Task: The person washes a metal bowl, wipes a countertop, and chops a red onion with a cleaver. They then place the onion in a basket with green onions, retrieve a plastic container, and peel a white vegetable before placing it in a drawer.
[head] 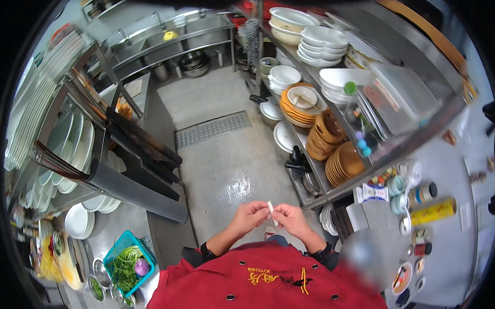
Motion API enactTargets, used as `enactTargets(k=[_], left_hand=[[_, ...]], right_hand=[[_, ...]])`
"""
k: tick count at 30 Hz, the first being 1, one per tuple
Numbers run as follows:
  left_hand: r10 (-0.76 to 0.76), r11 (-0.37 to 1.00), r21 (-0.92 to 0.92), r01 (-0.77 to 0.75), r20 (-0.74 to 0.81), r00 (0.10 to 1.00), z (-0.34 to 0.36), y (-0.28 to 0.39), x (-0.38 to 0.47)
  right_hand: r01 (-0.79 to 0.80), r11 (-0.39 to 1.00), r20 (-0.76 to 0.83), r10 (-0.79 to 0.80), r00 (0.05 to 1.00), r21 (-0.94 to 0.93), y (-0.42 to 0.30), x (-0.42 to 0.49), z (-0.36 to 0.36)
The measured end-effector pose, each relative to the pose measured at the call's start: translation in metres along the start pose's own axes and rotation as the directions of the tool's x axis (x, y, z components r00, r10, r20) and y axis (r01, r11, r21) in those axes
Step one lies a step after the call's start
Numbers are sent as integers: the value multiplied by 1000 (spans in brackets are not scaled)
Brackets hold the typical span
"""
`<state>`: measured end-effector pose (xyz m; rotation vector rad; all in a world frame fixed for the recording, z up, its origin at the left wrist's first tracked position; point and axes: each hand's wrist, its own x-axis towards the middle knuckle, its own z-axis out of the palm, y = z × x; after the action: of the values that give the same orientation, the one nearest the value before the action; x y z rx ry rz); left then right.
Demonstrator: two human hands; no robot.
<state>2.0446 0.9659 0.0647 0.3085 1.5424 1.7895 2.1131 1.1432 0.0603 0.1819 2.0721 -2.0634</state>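
My left hand [249,215] and my right hand [290,219] meet in front of my red jacket, above the kitchen floor. Between their fingertips is a short, thin white piece [270,206], held from both sides. What it is made of cannot be told, and fingers cover its middle. The grey floor [227,171] shows wet-looking glare just past my hands. A shoe [270,232] is partly visible beneath them.
On the left counter stand a teal basket [129,236] of greens with a purple onion [141,267], a round cutting board [66,259] with a knife, and stacked plates [79,221]. To the right, a steel shelf [320,199] bears brown plates [346,161] and white bowls [323,41]. Sinks [206,31] line the back.
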Motion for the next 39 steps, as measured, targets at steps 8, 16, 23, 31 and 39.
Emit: enactTargets(k=[8, 16, 23, 31, 39], left_hand=[[162, 974, -97, -206, -345, 925, -42, 52, 83], [105, 980, -89, -180, -535, 838, -149, 78, 159], [224, 929, -164, -332, -466, 856, -268, 145, 233], [323, 929, 4, -370, -496, 806, -361, 197, 311], [445, 882, 217, -419, -678, 585, -426, 243, 404]], right_hand=[[94, 994, 139, -86, 987, -51, -45, 151, -35], [633, 500, 178, -684, 707, -591, -74, 297, -6], [731, 320, 234, -804, 546, -603, -135, 439, 26], [577, 675, 79, -617, 783, -460, -163, 563, 41], [612, 723, 235, -565, 791, -320, -187, 722, 28]])
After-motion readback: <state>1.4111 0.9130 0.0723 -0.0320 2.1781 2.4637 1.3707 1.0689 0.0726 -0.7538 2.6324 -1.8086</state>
